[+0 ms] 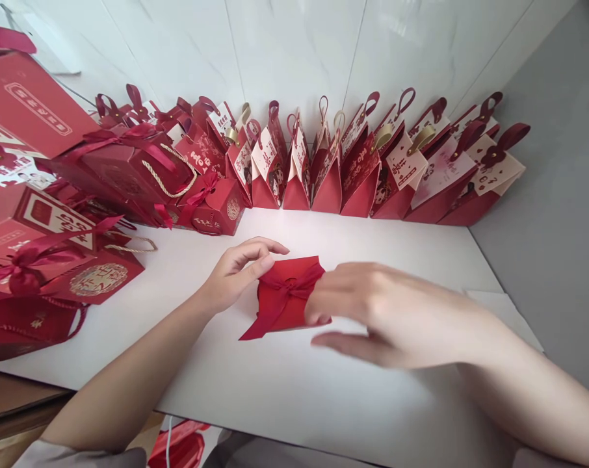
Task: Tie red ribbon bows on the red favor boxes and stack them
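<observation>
A small red gift box (294, 312) lies in front of me on the white table, tied with a dark red satin ribbon (292, 289) whose tail hangs past its front left corner. At the box's back left corner is my left hand (240, 273), its fingers loosely stretched and its thumb by the corner. Over the right side of the box hovers my right hand (372, 315), somewhat smeared by motion. Its thumb stands apart from the fingers, and I see nothing held in it. That hand hides the right end of the box and ribbon.
A row of red and cream gift bags (324, 169) with loop handles stands along the tiled wall (294, 52). Stacked red boxes (114, 279) with ribbons and rope handles crowd the left of the white table (255, 390). A grey wall (558, 162) borders the right.
</observation>
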Motion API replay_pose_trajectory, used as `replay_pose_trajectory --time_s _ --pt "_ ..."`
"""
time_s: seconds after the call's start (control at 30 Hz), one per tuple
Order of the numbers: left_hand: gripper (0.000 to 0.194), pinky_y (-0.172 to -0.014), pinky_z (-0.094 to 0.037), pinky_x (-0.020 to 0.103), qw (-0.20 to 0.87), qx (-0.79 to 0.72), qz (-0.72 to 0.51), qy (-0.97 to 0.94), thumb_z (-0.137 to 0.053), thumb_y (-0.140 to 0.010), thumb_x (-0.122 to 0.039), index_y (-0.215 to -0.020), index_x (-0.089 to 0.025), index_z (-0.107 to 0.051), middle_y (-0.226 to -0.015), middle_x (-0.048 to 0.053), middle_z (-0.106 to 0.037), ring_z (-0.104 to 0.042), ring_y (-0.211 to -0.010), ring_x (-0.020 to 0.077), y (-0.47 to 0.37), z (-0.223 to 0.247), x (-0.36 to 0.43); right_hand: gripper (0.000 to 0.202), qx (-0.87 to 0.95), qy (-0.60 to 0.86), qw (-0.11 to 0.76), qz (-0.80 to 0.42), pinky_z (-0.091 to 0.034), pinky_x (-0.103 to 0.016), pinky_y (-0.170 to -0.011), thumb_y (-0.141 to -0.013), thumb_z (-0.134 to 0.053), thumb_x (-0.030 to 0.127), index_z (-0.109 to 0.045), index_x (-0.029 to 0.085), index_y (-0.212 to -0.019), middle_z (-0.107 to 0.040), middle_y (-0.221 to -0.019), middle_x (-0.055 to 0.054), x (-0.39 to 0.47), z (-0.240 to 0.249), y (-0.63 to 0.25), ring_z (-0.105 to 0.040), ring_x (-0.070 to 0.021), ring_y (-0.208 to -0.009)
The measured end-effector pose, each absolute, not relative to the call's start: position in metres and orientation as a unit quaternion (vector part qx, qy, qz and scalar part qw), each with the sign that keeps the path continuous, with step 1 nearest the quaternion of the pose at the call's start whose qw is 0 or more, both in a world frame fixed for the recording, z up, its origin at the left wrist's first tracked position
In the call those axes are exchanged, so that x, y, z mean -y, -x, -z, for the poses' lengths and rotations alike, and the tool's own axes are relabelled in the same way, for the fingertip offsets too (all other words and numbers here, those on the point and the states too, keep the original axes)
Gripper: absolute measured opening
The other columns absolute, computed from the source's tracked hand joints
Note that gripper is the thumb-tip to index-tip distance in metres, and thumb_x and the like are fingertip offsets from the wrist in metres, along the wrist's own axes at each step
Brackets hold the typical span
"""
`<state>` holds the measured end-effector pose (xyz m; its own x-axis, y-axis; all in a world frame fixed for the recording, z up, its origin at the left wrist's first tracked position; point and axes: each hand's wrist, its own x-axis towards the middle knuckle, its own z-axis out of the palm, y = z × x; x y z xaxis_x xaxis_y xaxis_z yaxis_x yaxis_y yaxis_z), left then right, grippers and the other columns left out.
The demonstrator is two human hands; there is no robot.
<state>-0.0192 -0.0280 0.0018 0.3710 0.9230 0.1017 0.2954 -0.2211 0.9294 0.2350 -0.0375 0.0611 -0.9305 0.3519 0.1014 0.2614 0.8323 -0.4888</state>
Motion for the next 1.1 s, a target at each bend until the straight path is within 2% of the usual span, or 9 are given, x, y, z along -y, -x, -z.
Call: replay_pose_trajectory --time_s 0.1,0.2,0.4,0.5,0.7,0.8,0.87,0.93,1.1 --pt "0.039 -0.096 -0.042 0.036 0.440 -0.423 -0.335 -0.718 -0.055 -0.092 -0.041 -0.062 -0.016 -0.055 -0.118 0.008 -0.064 -0.060 -0.107 0.0234 0.023 -0.003 0.028 0.021 0.923 0.300 0.091 -0.223 -0.031 -0.029 -0.058 -0.099 -0.047 0.030 -0.057 0.020 -0.084 -0.060 -0.071 0.000 0.025 -0.064 -0.248 -0.048 -0.0139 -0.060" --pt "0.039 -0.095 -0.044 0.036 0.445 -0.414 -0.311 -0.731 -0.058 -0.090 -0.040 -0.059 -0.016 -0.058 -0.118 0.009 -0.064 -0.061 -0.107 0.0244 0.024 -0.004 0.028 0.034 0.900 0.365 0.030 -0.237 -0.028 -0.029 -0.054 -0.101 -0.041 0.038 -0.056 0.021 -0.076 -0.059 -0.065 0.000 0.017 -0.059 -0.254 -0.047 -0.0145 -0.056" --pt "0.044 -0.092 -0.047 0.038 0.448 -0.414 -0.317 -0.726 -0.051 -0.094 -0.042 -0.064 -0.016 -0.068 -0.115 0.010 -0.066 -0.063 -0.105 0.0249 0.024 -0.001 0.025 0.038 0.870 0.327 -0.028 -0.369 -0.035 -0.029 -0.058 -0.099 -0.042 0.044 -0.066 0.022 -0.079 -0.068 -0.079 -0.002 0.009 -0.050 -0.253 -0.057 -0.0169 -0.066" --pt "0.048 -0.089 -0.049 0.037 0.430 -0.418 -0.320 -0.734 -0.048 -0.095 -0.043 -0.059 -0.016 -0.064 -0.114 0.011 -0.067 -0.064 -0.101 0.0240 0.027 -0.002 0.024 0.028 0.866 0.291 -0.023 -0.406 -0.036 -0.029 -0.059 -0.096 -0.050 0.040 -0.069 0.022 -0.085 -0.069 -0.083 -0.002 0.006 -0.051 -0.252 -0.059 -0.0172 -0.069" --pt "0.039 -0.081 -0.047 0.033 0.272 -0.397 -0.352 -0.803 -0.049 -0.095 -0.028 -0.058 -0.017 -0.057 -0.100 0.007 -0.070 -0.064 -0.092 0.0193 0.028 -0.010 0.028 0.019 0.880 0.243 -0.018 -0.408 -0.038 -0.028 -0.064 -0.096 -0.049 0.025 -0.068 0.022 -0.093 -0.069 -0.085 0.000 0.004 -0.055 -0.252 -0.059 -0.0160 -0.072" --pt "0.032 -0.080 -0.046 0.034 0.170 -0.410 -0.345 -0.827 -0.061 -0.088 -0.027 -0.059 -0.017 -0.053 -0.096 0.006 -0.070 -0.063 -0.087 0.0189 0.023 -0.013 0.032 0.019 0.882 0.230 -0.026 -0.411 -0.038 -0.028 -0.065 -0.095 -0.049 0.022 -0.068 0.022 -0.094 -0.069 -0.085 0.000 0.004 -0.054 -0.252 -0.059 -0.0161 -0.072" --pt "0.035 -0.082 -0.045 0.036 0.128 -0.425 -0.329 -0.833 -0.071 -0.081 -0.032 -0.059 -0.017 -0.048 -0.098 0.006 -0.070 -0.063 -0.087 0.0196 0.019 -0.015 0.035 0.019 0.877 0.232 -0.045 -0.419 -0.038 -0.027 -0.063 -0.095 -0.049 0.024 -0.068 0.022 -0.091 -0.069 -0.082 0.000 0.004 -0.054 -0.252 -0.059 -0.0160 -0.070" --pt "0.040 -0.085 -0.045 0.036 0.143 -0.439 -0.295 -0.837 -0.076 -0.075 -0.038 -0.062 -0.018 -0.044 -0.104 0.006 -0.069 -0.063 -0.094 0.0211 0.017 -0.016 0.036 0.021 0.869 0.256 -0.061 -0.418 -0.039 -0.027 -0.062 -0.095 -0.049 0.029 -0.068 0.022 -0.088 -0.069 -0.082 -0.001 0.004 -0.054 -0.254 -0.059 -0.0165 -0.069" --pt "0.047 -0.092 -0.047 0.038 0.300 -0.455 -0.202 -0.814 -0.080 -0.067 -0.047 -0.079 -0.020 -0.044 -0.123 0.008 -0.061 -0.058 -0.113 0.0253 0.022 -0.023 0.035 0.024 0.857 0.358 -0.025 -0.370 -0.042 -0.029 -0.064 -0.094 -0.050 0.038 -0.068 0.023 -0.089 -0.069 -0.086 -0.004 0.000 -0.052 -0.257 -0.060 -0.0193 -0.071"
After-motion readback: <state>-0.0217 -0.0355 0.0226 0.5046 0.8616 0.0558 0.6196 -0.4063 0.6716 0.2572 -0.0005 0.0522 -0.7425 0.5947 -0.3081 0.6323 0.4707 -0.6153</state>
